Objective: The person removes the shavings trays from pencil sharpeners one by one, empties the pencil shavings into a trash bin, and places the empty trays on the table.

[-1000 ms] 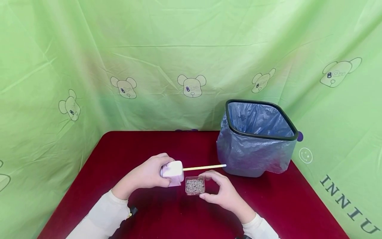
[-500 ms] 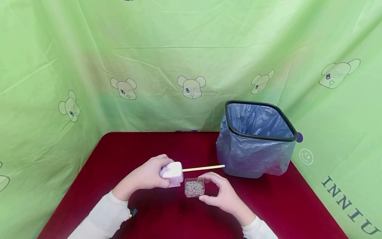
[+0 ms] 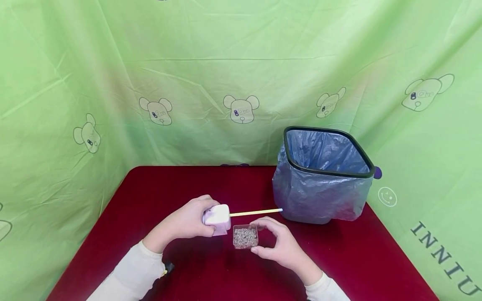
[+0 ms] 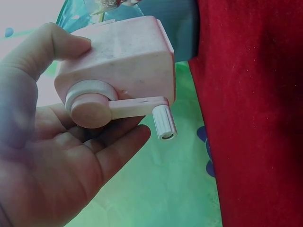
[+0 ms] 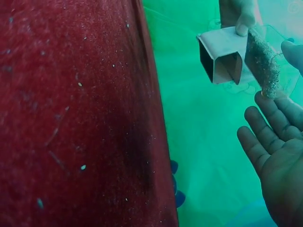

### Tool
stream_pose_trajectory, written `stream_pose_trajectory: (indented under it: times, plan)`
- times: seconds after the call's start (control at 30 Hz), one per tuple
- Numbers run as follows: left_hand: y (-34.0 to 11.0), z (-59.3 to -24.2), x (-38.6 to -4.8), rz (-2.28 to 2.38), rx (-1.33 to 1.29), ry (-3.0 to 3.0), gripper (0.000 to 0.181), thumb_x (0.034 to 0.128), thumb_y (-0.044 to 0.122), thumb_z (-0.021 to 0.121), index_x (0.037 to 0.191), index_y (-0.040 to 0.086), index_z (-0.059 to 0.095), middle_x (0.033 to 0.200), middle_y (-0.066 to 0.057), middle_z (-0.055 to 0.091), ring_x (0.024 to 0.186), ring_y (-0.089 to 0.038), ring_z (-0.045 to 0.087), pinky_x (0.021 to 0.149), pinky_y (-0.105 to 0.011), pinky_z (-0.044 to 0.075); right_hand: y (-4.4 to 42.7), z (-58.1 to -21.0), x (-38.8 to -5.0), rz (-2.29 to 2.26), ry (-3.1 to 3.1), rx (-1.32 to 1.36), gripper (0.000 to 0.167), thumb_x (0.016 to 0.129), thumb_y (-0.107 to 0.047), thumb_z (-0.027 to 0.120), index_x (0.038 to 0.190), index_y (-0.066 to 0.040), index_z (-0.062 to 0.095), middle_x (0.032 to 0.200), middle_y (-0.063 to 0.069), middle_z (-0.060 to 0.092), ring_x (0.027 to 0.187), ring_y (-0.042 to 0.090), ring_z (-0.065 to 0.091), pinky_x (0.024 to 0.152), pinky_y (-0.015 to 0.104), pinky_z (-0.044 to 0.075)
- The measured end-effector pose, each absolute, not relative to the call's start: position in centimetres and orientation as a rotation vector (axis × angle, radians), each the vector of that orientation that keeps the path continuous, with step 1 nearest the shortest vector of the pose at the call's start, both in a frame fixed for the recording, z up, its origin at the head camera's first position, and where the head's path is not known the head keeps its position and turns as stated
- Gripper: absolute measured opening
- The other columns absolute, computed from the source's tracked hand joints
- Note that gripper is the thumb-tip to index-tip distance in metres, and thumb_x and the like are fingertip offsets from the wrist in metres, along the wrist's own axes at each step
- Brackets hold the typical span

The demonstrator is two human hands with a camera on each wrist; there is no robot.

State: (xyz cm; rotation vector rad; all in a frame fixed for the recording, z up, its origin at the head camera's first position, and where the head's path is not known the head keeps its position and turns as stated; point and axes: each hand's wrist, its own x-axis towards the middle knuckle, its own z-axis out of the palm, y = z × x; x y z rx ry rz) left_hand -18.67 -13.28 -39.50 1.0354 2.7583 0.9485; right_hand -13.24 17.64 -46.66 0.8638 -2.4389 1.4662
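Only in the left wrist view, a crank (image 4: 137, 108) on the sharpener (image 4: 120, 49).

One sharpener (image 3: 218, 217), one pencil (image 3: 256, 212), one box (image 3: 245, 246), one bin (image 3: 331, 172).

Your left grip (image 4: 57, 158) holds the pink box (image 4: 118, 56); its crank (image 4: 130, 108), with white knob (image 4: 164, 120), faces the camera. The red table (image 4: 251, 113) lies at right.

Head view: above, back from the fingers (image 3: 269, 222), facing forward-down. Wrist views: close, palm-side, aimed past them; both share the pink crank pencil sharpener (image 4: 118, 54).
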Motion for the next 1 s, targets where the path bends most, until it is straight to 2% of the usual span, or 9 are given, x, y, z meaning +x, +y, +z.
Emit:
stream_pose_trajectory:
  times: [0.27, 0.4, 0.6, 1.0]
  plan:
    - [-13.3, -39.7, -18.7, 0.963, 1.010, 2.749, 0.048, 0.0689, 0.019, 0.080, 0.115, 0.014, 0.069, 0.101, 0.012, 0.058, 0.086, -0.009, 0.056, 0.072, -0.026, 0.052, 17.7, -46.4, -13.3, 1.479, -2.425, 0.871, 0.055, 0.080, -0.023, 0.087, 0.129, -0.021, 0.065, 0.123, -0.009, 0.067, 0.111, 0.013, 0.064, 0.099, 0.046, 0.054]
    - [-13.3, -40.1, -18.9, 0.951, 1.024, 2.754, 0.049, 0.0687, 0.020, 0.080, 0.117, 0.016, 0.068, 0.099, 0.012, 0.057, 0.085, -0.008, 0.056, 0.072, -0.025, 0.051, 17.8, -46.4, -13.3, 1.462, -2.421, 0.885, 0.056, 0.079, -0.022, 0.088, 0.129, -0.022, 0.065, 0.124, -0.008, 0.067, 0.112, 0.013, 0.064, 0.099, 0.042, 0.053]
    - [-13.3, -40.6, -19.0, 0.936, 1.045, 2.756, 0.050, 0.0690, 0.020, 0.080, 0.118, 0.016, 0.068, 0.099, 0.013, 0.056, 0.085, -0.007, 0.055, 0.073, -0.025, 0.051, 17.7, -46.4, -13.2, 1.438, -2.416, 0.897, 0.056, 0.078, -0.020, 0.089, 0.129, -0.024, 0.065, 0.124, -0.008, 0.067, 0.111, 0.012, 0.064, 0.097, 0.047, 0.054]
    - [-13.0, -40.4, -18.7, 0.915, 1.051, 2.768, 0.049, 0.0691, 0.021, 0.079, 0.117, 0.015, 0.069, 0.099, 0.013, 0.057, 0.086, -0.007, 0.055, 0.074, -0.024, 0.051, 17.7, -46.1, -12.9, 1.454, -2.432, 0.855, 0.056, 0.078, -0.023, 0.089, 0.128, -0.027, 0.065, 0.121, -0.010, 0.067, 0.108, 0.012, 0.064, 0.097, 0.046, 0.054]
